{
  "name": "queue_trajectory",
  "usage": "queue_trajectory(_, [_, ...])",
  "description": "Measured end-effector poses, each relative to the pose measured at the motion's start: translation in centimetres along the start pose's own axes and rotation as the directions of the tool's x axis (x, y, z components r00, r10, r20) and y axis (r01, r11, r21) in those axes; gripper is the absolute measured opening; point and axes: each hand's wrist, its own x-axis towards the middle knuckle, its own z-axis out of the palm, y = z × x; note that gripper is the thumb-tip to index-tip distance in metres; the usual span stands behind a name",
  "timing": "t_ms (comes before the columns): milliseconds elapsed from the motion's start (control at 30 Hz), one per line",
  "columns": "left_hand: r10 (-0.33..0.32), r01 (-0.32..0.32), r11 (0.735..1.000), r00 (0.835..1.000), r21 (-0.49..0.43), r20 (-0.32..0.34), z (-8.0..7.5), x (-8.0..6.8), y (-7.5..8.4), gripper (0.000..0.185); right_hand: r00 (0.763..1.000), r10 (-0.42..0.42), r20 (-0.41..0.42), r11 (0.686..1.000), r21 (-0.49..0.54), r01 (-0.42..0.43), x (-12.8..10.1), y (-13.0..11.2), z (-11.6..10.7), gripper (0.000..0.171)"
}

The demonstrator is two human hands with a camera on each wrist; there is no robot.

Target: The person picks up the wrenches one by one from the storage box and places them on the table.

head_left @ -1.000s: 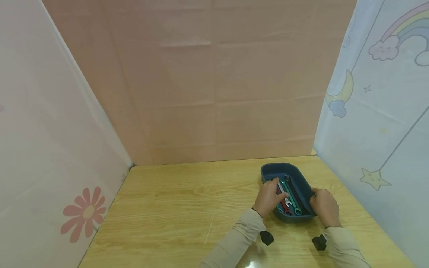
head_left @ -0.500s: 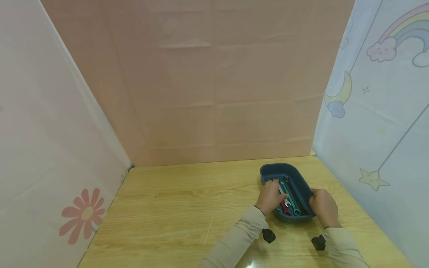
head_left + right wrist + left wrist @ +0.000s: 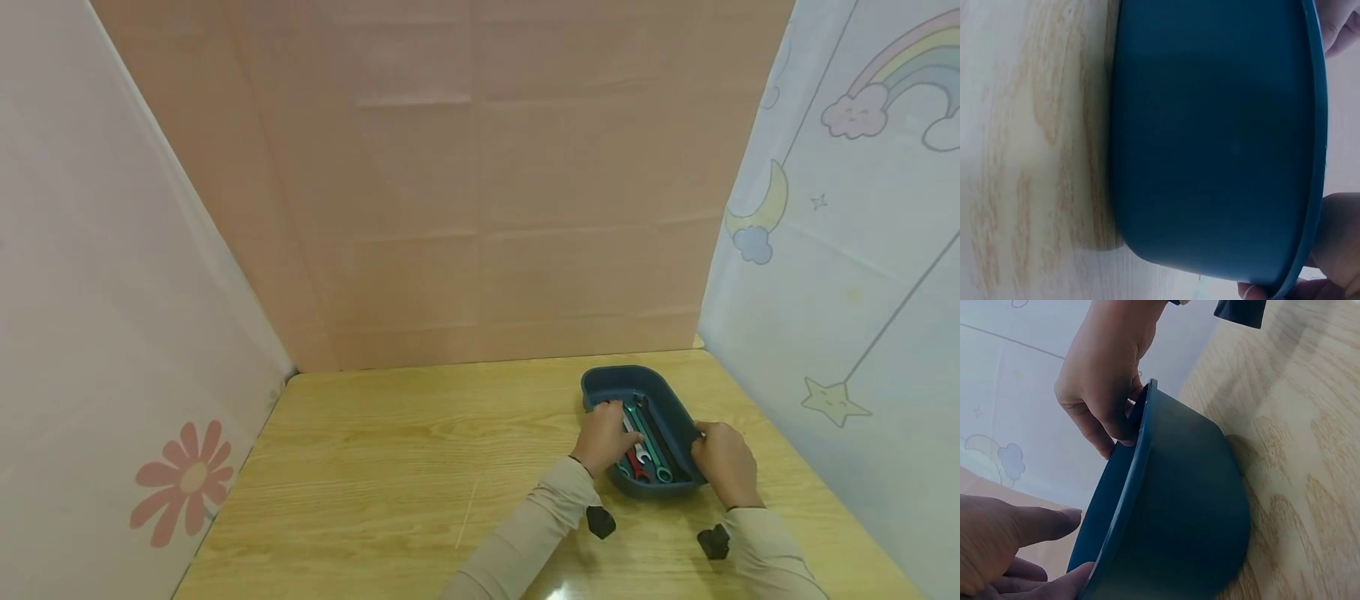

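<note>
A dark blue plastic bin (image 3: pixel 678 408) stands at the right of the table, with several combination wrenches in it. Among these are a green wrench (image 3: pixel 654 448), a black one (image 3: pixel 667 446), a silver one (image 3: pixel 642 454) and a red one (image 3: pixel 639 469). My right hand (image 3: pixel 726 463) grips the bin's right rim; in the left wrist view its fingers (image 3: pixel 1088 428) reach inside. Over the left side of the bin lies my left hand (image 3: pixel 602 437). Its thumb (image 3: pixel 1044 524) is straight and apart from the fingers, which meet the rim. The wrenches under this hand are partly hidden.
The wood-grain table (image 3: pixel 360 467) stretches to the left of the bin. A pinkish-brown cloth (image 3: pixel 480 208) hangs behind it, with patterned white cloths at both sides. Dark pieces (image 3: pixel 600 522) hang below both wrists.
Almost nothing differs. My left hand has settled very slightly lower over the bin, while the right hand and the bin stay in place.
</note>
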Motion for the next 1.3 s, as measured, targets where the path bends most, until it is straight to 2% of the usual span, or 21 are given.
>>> queue_trajectory(33, [0.006, -0.006, 1.000, 1.000, 0.007, -0.002, 0.0, 0.0, 0.0, 0.044, 1.000, 0.004, 0.003, 1.000, 0.001, -0.004, 0.0, 0.0, 0.0, 0.038])
queue_trajectory(133, [0.029, -0.029, 0.999, 1.000, 0.025, 0.001, 0.0, 0.1, 0.0, 0.022, 1.000, 0.019, 0.009, 1.000, -0.006, -0.019, 0.0, -0.1, -0.1, 0.038])
queue_trajectory(167, [0.038, -0.038, 0.999, 0.999, 0.033, 0.002, 0.0, 0.2, 0.0, 0.023, 1.000, 0.026, 0.010, 1.000, -0.011, -0.026, 0.0, -0.1, -0.1, 0.038])
queue_trajectory(267, [0.064, -0.065, 0.996, 0.998, 0.056, 0.012, 0.0, 0.2, 0.0, 0.048, 0.999, 0.042, 0.021, 0.999, -0.020, -0.042, 0.0, -0.2, -0.1, 0.038])
queue_trajectory(333, [0.071, -0.072, 0.995, 0.997, 0.066, 0.021, 0.0, 0.2, 0.1, 0.052, 0.999, 0.043, 0.021, 0.999, -0.023, -0.043, -0.1, -0.2, -0.1, 0.038])
queue_trajectory(700, [0.045, -0.052, 0.991, 0.997, 0.122, 0.063, -0.2, 0.8, 0.7, 0.045, 0.999, 0.031, 0.036, 1.000, 0.005, -0.031, -0.2, -0.2, -0.3, 0.040])
queue_trajectory(1000, [0.049, -0.057, 0.987, 0.997, 0.150, 0.057, -0.1, 1.4, 0.7, 0.028, 0.999, 0.026, 0.029, 1.000, 0.006, -0.026, -0.2, -0.4, -0.4, 0.040])
queue_trajectory(1300, [0.030, -0.048, 0.973, 0.996, 0.226, 0.084, 0.6, 1.9, 0.9, 0.032, 0.999, 0.033, 0.020, 0.999, 0.004, -0.033, -0.2, -0.6, -0.4, 0.041])
